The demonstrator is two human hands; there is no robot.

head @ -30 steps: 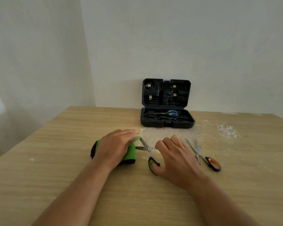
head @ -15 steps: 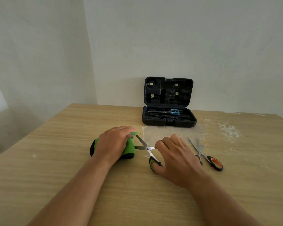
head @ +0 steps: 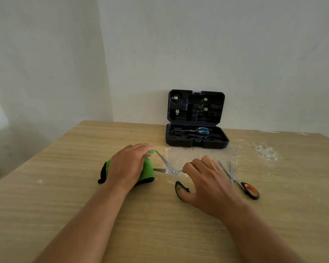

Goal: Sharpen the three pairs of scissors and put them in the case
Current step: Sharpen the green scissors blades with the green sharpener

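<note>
My left hand (head: 128, 165) lies over a green and black sharpener (head: 148, 172) on the wooden table and holds it down. Green-handled scissors (head: 169, 168) lie spread open beside it, one blade tip at the sharpener's far end and the other at its side. My right hand (head: 207, 182) holds their handles, thumb in the green loop. Orange-handled scissors (head: 235, 179) lie open on the table just right of that hand. A black case (head: 197, 142) stands open at the back against the wall, with blue-handled scissors (head: 197, 130) inside.
White flaky patches (head: 265, 151) mark the table (head: 65, 186) right of the case. The table's left edge runs diagonally at the left, with floor beyond it. White walls close the back and left.
The view has tilted up a little. The green scissors' blades have slid slightly along the sharpener; both hands stay where they were.
</note>
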